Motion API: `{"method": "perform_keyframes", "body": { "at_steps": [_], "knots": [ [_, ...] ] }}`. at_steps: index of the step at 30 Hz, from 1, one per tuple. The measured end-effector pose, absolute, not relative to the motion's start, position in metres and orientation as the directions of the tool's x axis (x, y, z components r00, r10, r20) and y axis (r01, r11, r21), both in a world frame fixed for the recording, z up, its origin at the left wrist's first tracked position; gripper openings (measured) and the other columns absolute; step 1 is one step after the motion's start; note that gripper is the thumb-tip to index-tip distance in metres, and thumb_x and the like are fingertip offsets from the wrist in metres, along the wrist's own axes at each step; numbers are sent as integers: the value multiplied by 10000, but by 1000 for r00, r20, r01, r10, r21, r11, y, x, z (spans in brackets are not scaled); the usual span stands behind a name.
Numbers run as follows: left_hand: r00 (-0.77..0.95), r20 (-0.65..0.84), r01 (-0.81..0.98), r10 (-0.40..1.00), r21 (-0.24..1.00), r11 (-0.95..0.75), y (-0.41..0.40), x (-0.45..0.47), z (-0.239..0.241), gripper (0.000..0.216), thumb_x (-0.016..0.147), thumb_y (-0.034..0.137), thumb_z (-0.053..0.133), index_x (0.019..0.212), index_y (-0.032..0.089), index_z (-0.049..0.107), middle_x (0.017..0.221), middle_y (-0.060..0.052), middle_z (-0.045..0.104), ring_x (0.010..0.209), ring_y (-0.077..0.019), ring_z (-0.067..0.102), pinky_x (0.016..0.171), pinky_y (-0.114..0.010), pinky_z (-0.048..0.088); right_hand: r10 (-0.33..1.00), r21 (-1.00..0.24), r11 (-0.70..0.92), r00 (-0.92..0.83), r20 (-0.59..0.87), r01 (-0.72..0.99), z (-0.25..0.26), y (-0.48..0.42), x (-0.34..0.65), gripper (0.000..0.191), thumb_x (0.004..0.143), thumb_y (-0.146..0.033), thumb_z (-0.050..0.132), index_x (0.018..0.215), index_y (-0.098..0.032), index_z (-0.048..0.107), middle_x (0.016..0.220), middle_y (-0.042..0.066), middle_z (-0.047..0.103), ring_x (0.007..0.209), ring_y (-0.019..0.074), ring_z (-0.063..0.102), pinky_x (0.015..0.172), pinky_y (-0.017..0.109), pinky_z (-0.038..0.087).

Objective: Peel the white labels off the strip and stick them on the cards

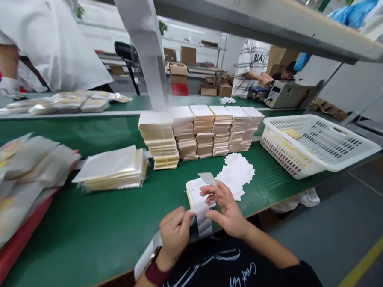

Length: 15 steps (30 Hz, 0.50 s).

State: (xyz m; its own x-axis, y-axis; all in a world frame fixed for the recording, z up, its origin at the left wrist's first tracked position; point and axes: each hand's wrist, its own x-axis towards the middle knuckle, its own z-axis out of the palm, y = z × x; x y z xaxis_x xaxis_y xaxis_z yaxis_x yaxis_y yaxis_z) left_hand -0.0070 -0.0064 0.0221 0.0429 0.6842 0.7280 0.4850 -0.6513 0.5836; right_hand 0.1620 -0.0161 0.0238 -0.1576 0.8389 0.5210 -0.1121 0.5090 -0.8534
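Observation:
Near the table's front edge lies a small stack of white cards [194, 193] with yellowish edges. A pale, shiny strip [204, 221] hangs from its near side toward my body, and another pale piece [208, 178] sticks up at its far side. My left hand [175, 231] is closed beside the stack, a pale strip end pinched under the thumb. Over the cards is my right hand [226, 207], thumb and bent fingers apart, the fingertips at the stack; they partly hide it. Loose white slips [236, 173] lie in a spread pile just beyond the right hand.
Tall card stacks [201, 127] stand behind. A bagged stack [113, 167] and a red bin [22, 241] of packets are left; a white basket [325, 163] is right. A shelf beam [265, 23] crosses above. Co-workers [251, 65] stand across the table.

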Motion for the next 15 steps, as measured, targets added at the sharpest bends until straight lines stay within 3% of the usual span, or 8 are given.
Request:
{"method": "perform_keyframes", "body": {
  "at_steps": [2,4,6,8,10,12,15],
  "knots": [
    [34,683,500,729,620,-604,-8,-6,20,437,931,267,481,513,193,377,463,46,351,405,-85,353,427,-256,285,883,-911,405,-223,413,-84,23,-18,160,659,864,-255,646,1425,-375,321,1193,55,619,1007,156,637,839,320,524],
    [52,628,523,777,646,-557,-8,-4,17,443,948,260,451,515,184,397,469,47,362,430,-75,373,454,-235,306,916,-932,356,-174,362,-70,24,-20,159,575,866,-264,636,1381,-335,389,1050,31,644,880,133,641,750,275,535],
    [101,598,577,795,617,-536,-8,-2,14,327,927,250,475,609,178,501,545,36,478,498,-84,446,508,-226,363,938,-946,317,-127,322,-61,25,-21,159,566,854,-283,649,1365,-310,407,964,20,646,817,134,637,707,269,539],
    [115,680,622,724,519,-586,-6,-2,13,121,878,234,526,923,158,609,909,-67,657,770,-147,598,671,-275,470,947,-953,298,-108,303,-60,27,-20,160,566,846,-282,659,1356,-321,417,903,1,644,783,132,631,682,263,536],
    [205,755,630,623,385,-674,-6,-3,15,225,845,190,554,1066,169,597,1117,-121,645,989,-214,605,807,-355,486,951,-958,284,-115,287,-40,28,-20,161,571,849,-284,658,1362,-338,413,869,-13,643,731,122,616,643,257,528],
    [292,768,575,570,336,-746,-7,-4,16,176,842,148,546,1001,190,608,1035,-91,670,984,-214,602,819,-366,473,952,-959,284,-124,280,7,28,-21,162,589,851,-298,655,1379,-338,398,876,-9,647,710,122,607,625,264,527],
    [320,697,464,642,476,-748,-9,-3,17,113,878,144,488,825,187,578,789,-37,649,784,-161,583,718,-311,452,946,-946,315,-112,305,81,27,-22,163,605,838,-301,662,1384,-324,402,947,14,654,789,144,627,676,299,548]
  ]
}}
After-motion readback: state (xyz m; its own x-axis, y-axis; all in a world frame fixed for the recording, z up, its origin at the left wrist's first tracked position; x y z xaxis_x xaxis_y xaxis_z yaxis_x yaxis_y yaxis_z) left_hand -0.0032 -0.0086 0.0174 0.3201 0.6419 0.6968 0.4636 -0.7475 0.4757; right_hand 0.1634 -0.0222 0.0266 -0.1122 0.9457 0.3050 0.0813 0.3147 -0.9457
